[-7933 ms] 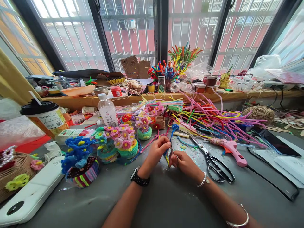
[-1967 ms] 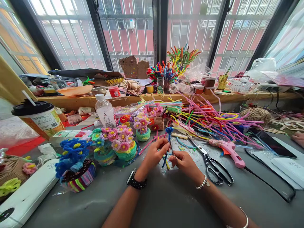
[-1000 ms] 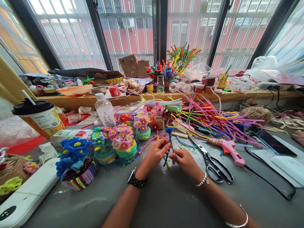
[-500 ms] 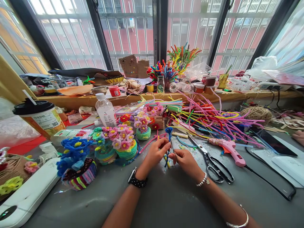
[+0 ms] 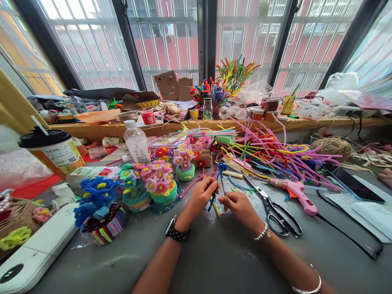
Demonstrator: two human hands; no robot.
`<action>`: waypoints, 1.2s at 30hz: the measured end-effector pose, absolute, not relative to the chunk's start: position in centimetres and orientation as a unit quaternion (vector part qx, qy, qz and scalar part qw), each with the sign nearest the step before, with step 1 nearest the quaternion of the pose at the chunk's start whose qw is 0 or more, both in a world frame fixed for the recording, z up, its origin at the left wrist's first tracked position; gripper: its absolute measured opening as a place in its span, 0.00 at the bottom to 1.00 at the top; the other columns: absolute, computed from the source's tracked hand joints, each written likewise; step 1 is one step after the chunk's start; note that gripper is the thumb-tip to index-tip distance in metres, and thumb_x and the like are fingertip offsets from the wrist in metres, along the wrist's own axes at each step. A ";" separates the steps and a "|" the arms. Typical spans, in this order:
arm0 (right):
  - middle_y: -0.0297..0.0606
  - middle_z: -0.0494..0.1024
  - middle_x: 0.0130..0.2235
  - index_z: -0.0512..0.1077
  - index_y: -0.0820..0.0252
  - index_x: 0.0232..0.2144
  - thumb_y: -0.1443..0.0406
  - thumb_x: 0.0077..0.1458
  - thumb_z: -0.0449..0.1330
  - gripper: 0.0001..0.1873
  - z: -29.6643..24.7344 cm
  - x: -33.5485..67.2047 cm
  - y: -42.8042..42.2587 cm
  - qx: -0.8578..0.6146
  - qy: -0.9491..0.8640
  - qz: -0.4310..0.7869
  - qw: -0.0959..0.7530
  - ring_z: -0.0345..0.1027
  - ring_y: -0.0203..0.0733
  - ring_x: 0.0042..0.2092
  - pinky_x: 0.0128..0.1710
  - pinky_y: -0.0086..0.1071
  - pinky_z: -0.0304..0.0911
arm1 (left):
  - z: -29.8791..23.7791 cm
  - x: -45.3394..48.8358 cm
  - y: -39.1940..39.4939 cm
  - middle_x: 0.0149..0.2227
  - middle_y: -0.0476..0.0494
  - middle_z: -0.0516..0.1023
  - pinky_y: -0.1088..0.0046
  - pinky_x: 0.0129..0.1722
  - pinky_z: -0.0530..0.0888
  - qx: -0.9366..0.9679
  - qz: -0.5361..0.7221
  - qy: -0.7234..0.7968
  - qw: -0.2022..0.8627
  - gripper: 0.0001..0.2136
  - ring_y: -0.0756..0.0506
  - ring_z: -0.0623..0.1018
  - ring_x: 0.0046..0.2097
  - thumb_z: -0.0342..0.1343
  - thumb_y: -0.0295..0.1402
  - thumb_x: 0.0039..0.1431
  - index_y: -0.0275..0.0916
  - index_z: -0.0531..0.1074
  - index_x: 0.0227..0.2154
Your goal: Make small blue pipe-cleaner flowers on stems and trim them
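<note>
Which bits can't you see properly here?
All in the head view:
Blue flower piece: the left hand covers its middle.
Thin dark thing: the right hand covers its lower end.
Another person's hand: mostly cut off by the right edge.
Twine-covered basket: cut off by the left edge.
Drink cup: label print too small.

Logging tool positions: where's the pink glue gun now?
Head view, right of centre: the pink glue gun lies on the table, between the large scissors and the phone.

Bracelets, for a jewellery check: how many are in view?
2: a beaded bracelet behind the right hand, a silver bangle farther up that forearm; others may be hidden.
</note>
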State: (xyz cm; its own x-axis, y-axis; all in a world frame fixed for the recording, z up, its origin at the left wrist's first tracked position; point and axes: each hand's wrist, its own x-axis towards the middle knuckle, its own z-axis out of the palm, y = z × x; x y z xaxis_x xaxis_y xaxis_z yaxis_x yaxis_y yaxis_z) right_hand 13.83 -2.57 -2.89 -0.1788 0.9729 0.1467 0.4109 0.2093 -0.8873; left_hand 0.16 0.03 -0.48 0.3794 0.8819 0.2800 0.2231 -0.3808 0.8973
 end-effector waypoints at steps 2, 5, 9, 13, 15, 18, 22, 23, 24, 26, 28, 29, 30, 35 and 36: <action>0.30 0.59 0.14 0.57 0.62 0.10 0.48 0.45 0.50 0.26 -2.8 13.8 -2.6 -0.509 -0.675 0.375 0.380 0.50 0.30 0.19 0.21 0.26 0.46 | -0.5 0.2 0.1 0.22 0.50 0.63 0.76 0.28 0.62 0.715 0.413 0.390 0.408 0.11 0.51 0.64 0.26 0.41 0.35 0.54 0.37 0.61 0.21; 0.29 0.57 0.13 0.59 0.62 0.09 0.49 0.44 0.52 0.26 -2.6 13.8 -2.8 -0.505 -0.673 0.384 0.381 0.48 0.30 0.19 0.20 0.26 0.44 | -0.7 0.1 0.2 0.22 0.51 0.63 0.77 0.27 0.62 0.694 0.430 0.404 0.412 0.11 0.52 0.64 0.25 0.42 0.36 0.54 0.37 0.62 0.21; 0.28 0.55 0.14 0.64 0.63 0.12 0.50 0.44 0.53 0.23 -2.4 14.2 -2.8 -0.514 -0.629 0.369 0.451 0.47 0.30 0.19 0.19 0.26 0.44 | -0.7 0.1 0.2 0.21 0.51 0.63 0.77 0.26 0.62 0.688 0.428 0.404 0.424 0.11 0.52 0.64 0.25 0.43 0.37 0.53 0.36 0.63 0.21; 0.28 0.56 0.15 0.72 0.64 0.25 0.52 0.45 0.54 0.19 -2.6 14.7 -2.5 -0.538 -0.537 0.368 0.536 0.45 0.29 0.19 0.18 0.25 0.43 | -0.5 0.1 0.1 0.21 0.51 0.65 0.78 0.26 0.62 0.702 0.404 0.393 0.436 0.11 0.52 0.65 0.25 0.45 0.37 0.51 0.36 0.64 0.21; 0.27 0.55 0.14 0.73 0.64 0.28 0.53 0.45 0.55 0.19 -2.8 14.8 -2.3 -0.545 -0.506 0.370 0.557 0.44 0.29 0.18 0.17 0.26 0.42 | -0.4 0.1 0.0 0.21 0.50 0.66 0.78 0.26 0.63 0.710 0.391 0.387 0.439 0.11 0.52 0.65 0.25 0.46 0.38 0.51 0.36 0.64 0.21; 0.28 0.57 0.14 0.73 0.64 0.30 0.53 0.42 0.56 0.20 -3.0 14.9 -2.2 -0.537 -0.483 0.382 0.577 0.45 0.29 0.18 0.16 0.26 0.41 | -0.4 0.2 -0.1 0.22 0.50 0.66 0.78 0.26 0.64 0.724 0.368 0.367 0.454 0.11 0.52 0.66 0.26 0.46 0.38 0.51 0.36 0.65 0.22; 0.28 0.58 0.15 0.74 0.64 0.30 0.54 0.39 0.59 0.19 -3.0 14.7 -2.1 -0.516 -0.462 0.415 0.590 0.45 0.29 0.18 0.16 0.25 0.41 | -0.3 0.3 -0.4 0.22 0.49 0.67 0.78 0.26 0.64 0.734 0.344 0.349 0.471 0.10 0.52 0.67 0.26 0.46 0.37 0.51 0.35 0.65 0.22; 0.28 0.59 0.15 0.74 0.64 0.29 0.55 0.39 0.59 0.19 -3.0 14.6 -2.0 -0.512 -0.456 0.421 0.594 0.44 0.28 0.18 0.16 0.25 0.41 | -0.3 0.3 -0.4 0.22 0.49 0.67 0.78 0.26 0.64 0.736 0.341 0.348 0.470 0.10 0.51 0.67 0.26 0.46 0.37 0.51 0.35 0.65 0.22; 0.28 0.58 0.15 0.74 0.64 0.28 0.55 0.39 0.59 0.18 -3.0 14.6 -2.0 -0.508 -0.451 0.427 0.597 0.44 0.28 0.18 0.16 0.25 0.41 | -0.2 0.4 -0.4 0.22 0.49 0.67 0.78 0.26 0.64 0.738 0.340 0.348 0.468 0.10 0.51 0.67 0.26 0.46 0.36 0.51 0.35 0.65 0.22; 0.27 0.58 0.15 0.74 0.64 0.27 0.55 0.39 0.59 0.17 -3.0 14.6 -2.0 -0.502 -0.445 0.434 0.601 0.42 0.27 0.18 0.16 0.25 0.40 | -0.2 0.4 -0.5 0.22 0.49 0.67 0.78 0.27 0.64 0.742 0.340 0.349 0.461 0.10 0.51 0.67 0.26 0.46 0.36 0.51 0.35 0.65 0.22; 0.27 0.58 0.15 0.73 0.64 0.26 0.55 0.39 0.59 0.17 -3.0 14.6 -2.0 -0.501 -0.445 0.435 0.601 0.42 0.27 0.18 0.16 0.25 0.40 | -0.2 0.4 -0.5 0.23 0.49 0.68 0.77 0.27 0.64 0.747 0.337 0.349 0.455 0.11 0.51 0.67 0.26 0.45 0.36 0.52 0.35 0.66 0.22; 0.28 0.57 0.15 0.73 0.64 0.26 0.55 0.39 0.59 0.17 -3.0 14.7 -2.0 -0.502 -0.447 0.433 0.601 0.42 0.27 0.18 0.16 0.25 0.39 | -0.2 0.3 -0.5 0.23 0.49 0.68 0.77 0.27 0.64 0.749 0.334 0.350 0.453 0.11 0.51 0.67 0.26 0.45 0.36 0.52 0.35 0.66 0.22; 0.28 0.57 0.15 0.73 0.64 0.25 0.55 0.40 0.59 0.16 -3.1 14.7 -2.0 -0.504 -0.448 0.431 0.600 0.42 0.27 0.18 0.15 0.25 0.39 | -0.2 0.3 -0.5 0.22 0.48 0.68 0.77 0.26 0.64 0.750 0.332 0.350 0.453 0.11 0.51 0.67 0.26 0.45 0.37 0.52 0.35 0.66 0.22; 0.27 0.55 0.14 0.73 0.64 0.26 0.55 0.40 0.59 0.17 -3.2 14.7 -2.0 -0.506 -0.452 0.427 0.598 0.41 0.27 0.18 0.15 0.25 0.38 | -0.1 0.4 -0.6 0.23 0.48 0.69 0.77 0.26 0.64 0.750 0.325 0.353 0.455 0.11 0.51 0.67 0.26 0.45 0.37 0.52 0.35 0.66 0.23; 0.27 0.55 0.14 0.73 0.64 0.26 0.55 0.40 0.59 0.17 -3.2 14.7 -2.0 -0.506 -0.452 0.429 0.597 0.41 0.27 0.18 0.15 0.25 0.38 | -0.1 0.4 -0.6 0.23 0.48 0.69 0.77 0.26 0.64 0.751 0.325 0.354 0.453 0.11 0.51 0.67 0.26 0.45 0.37 0.52 0.35 0.66 0.23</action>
